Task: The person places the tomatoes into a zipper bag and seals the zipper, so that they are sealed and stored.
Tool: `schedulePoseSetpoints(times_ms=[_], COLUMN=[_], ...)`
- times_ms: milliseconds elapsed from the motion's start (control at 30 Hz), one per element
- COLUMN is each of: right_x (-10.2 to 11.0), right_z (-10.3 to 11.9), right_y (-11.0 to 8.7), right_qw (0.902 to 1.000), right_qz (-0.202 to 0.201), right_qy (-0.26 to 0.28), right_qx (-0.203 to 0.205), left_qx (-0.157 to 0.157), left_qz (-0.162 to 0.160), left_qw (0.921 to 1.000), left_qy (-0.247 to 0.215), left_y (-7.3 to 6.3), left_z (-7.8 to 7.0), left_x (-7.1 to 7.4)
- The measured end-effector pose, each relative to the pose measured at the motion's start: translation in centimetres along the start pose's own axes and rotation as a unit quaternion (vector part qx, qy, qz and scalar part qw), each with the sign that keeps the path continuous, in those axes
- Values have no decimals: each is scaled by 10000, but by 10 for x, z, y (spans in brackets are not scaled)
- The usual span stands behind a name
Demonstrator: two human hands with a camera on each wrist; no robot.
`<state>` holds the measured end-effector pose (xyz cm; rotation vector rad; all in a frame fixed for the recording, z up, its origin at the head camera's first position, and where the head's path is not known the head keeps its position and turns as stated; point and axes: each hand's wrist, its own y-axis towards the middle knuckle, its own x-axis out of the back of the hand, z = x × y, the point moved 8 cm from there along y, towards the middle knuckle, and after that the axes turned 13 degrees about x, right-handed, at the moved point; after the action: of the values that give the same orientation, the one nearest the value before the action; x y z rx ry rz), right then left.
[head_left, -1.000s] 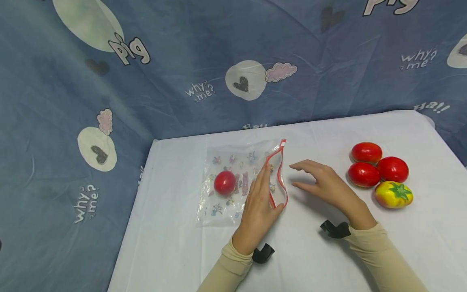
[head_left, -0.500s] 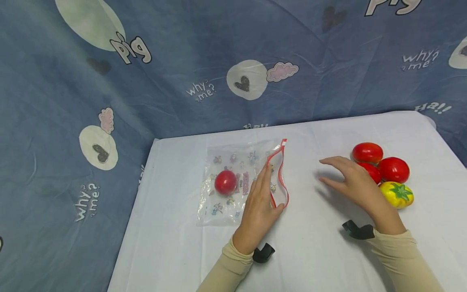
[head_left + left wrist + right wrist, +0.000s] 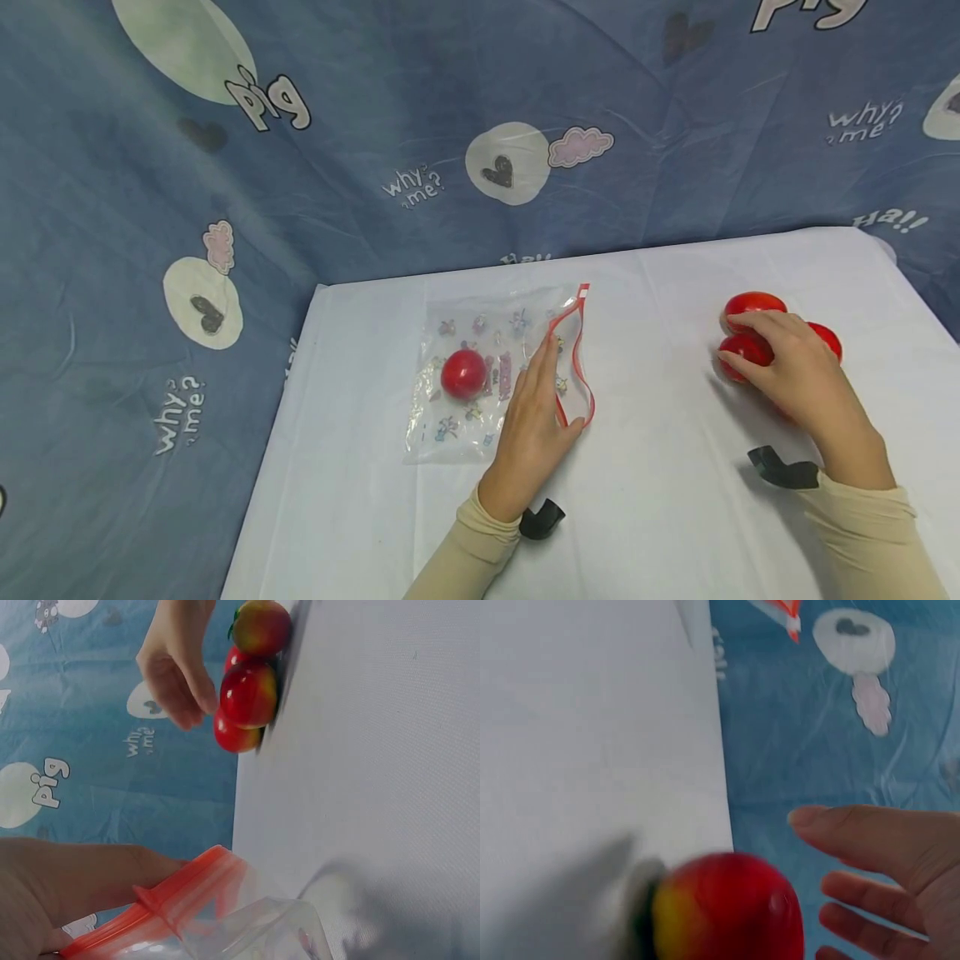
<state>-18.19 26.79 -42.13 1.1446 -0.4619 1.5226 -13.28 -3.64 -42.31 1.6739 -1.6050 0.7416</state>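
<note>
A clear zip bag (image 3: pixel 502 317) with a red-edged mouth lies on the white table, a red toy tomato (image 3: pixel 463 375) inside it. My left hand (image 3: pixel 528 437) rests at the gaping mouth, its fingers straight along one side and the thumb spread at the near end of the red strip (image 3: pixel 180 892). On the right, my right hand (image 3: pixel 806 379) reaches over a red toy tomato (image 3: pixel 746 354), thumb and fingers apart on its two sides. The right wrist view shows a gap between this hand and the red-and-yellow tomato (image 3: pixel 731 907) there.
Beside the right hand lie a red tomato (image 3: pixel 753 304) behind and another (image 3: pixel 827 340) to the right. A yellowish-red tomato with a green top (image 3: pixel 261 628) is hidden by the hand in the head view. A blue printed cloth (image 3: pixel 405 100) hangs behind the table.
My right hand has moved right, from near the bag's mouth to over the tomatoes, covering the yellow one in the head view. The left hand and bag have stayed in place.
</note>
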Motion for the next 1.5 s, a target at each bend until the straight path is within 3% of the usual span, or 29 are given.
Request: schedulePoseSetpoints(times_ms=[267, 767, 1500], right_x=[5, -8, -10], right_z=[-22, -30, -30], right_y=[-10, -11, -11], right_qw=[9981, 9928, 9907], right_qz=[399, 1059, 1254], right_qy=[-216, 16, 47], right_qx=[-429, -560, -524], left_qx=[-16, 7, 28], left_qz=[15, 8, -39], left_qw=[10000, 10000, 9998], left_qy=[-31, -81, -193], left_y=[0, 0, 1], left_z=[1, 1, 2], left_x=[-1, 0, -1])
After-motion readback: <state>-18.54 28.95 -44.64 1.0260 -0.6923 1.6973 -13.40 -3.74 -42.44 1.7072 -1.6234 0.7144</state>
